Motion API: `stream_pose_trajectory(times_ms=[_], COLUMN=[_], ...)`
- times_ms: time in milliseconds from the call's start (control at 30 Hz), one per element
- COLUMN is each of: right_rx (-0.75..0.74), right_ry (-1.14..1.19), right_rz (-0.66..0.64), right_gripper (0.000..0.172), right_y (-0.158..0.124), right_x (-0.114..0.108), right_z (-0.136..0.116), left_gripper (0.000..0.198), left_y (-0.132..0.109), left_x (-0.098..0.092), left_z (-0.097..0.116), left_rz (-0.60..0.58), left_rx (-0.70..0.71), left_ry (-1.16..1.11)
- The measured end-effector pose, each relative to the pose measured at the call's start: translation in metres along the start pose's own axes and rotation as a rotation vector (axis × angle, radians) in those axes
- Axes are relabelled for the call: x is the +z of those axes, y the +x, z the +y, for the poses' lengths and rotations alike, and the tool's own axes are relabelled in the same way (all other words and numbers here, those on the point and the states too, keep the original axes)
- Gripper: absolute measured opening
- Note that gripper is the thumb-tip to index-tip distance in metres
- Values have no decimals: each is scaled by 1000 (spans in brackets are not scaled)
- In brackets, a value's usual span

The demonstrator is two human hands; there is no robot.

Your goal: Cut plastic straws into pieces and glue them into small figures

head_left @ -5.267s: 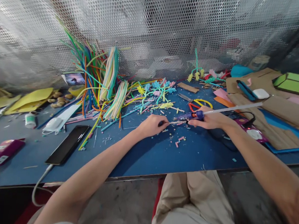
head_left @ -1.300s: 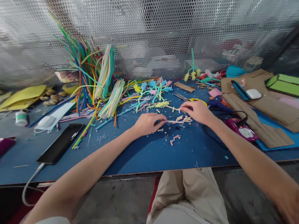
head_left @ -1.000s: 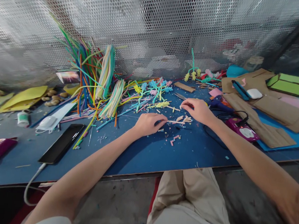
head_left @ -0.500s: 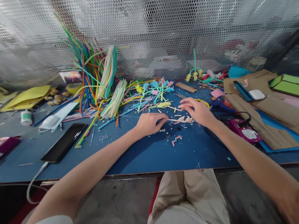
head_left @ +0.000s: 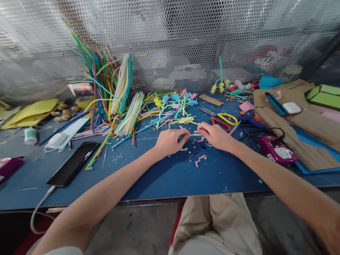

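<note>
My left hand [head_left: 171,141] is closed, thumb and forefinger pinching one end of a thin pale strand with short cream pipe cleaner pieces [head_left: 195,134]. A fine wire or thread trails leftward from behind this hand. Just to the right, my right hand [head_left: 213,135] is closed over the other end of the strand, hiding most of the pieces. Beyond it lie scissors [head_left: 220,118] with red and yellow handles, blades partly apart. Yellow, blue and pink pipe cleaner flowers [head_left: 179,103] rest behind my hands. Pink and pale snippets [head_left: 200,160] are scattered below them.
Bundled pipe cleaners [head_left: 123,83] stand upright at the back left, before a perforated metal screen [head_left: 176,34]. A black phone [head_left: 73,163] on a cable lies at left. Brown paper pieces [head_left: 306,139] and a purple device [head_left: 277,149] are at right. The table's front edge runs near my lap.
My right hand has moved left and closed on the fanned cream pieces, near my left hand. The scissors it was covering now show. My left hand has stayed nearly in place.
</note>
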State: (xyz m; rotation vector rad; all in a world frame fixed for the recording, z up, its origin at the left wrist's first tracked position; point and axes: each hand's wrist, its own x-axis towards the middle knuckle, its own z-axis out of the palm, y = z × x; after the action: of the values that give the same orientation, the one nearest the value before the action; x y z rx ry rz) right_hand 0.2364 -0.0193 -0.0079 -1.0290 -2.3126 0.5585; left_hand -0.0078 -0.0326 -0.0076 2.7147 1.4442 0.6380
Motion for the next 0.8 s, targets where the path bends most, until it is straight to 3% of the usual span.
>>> stream_pose_trajectory(times_ms=[267,467,800], right_rx=[45,-11,-168], right_ry=[88,90,19], right_rz=[43,104,83], right_gripper=[26,25,25], right_y=[0,0,1], right_x=[1,-1,2], right_z=[5,4,2], left_gripper=[30,29,28], left_y=[-1,0,-2], left_x=[0,-1,0], left_z=[0,3,6], left_rz=[134,144,119], left_rx=[138,90,86], left_ry=[82,61,61])
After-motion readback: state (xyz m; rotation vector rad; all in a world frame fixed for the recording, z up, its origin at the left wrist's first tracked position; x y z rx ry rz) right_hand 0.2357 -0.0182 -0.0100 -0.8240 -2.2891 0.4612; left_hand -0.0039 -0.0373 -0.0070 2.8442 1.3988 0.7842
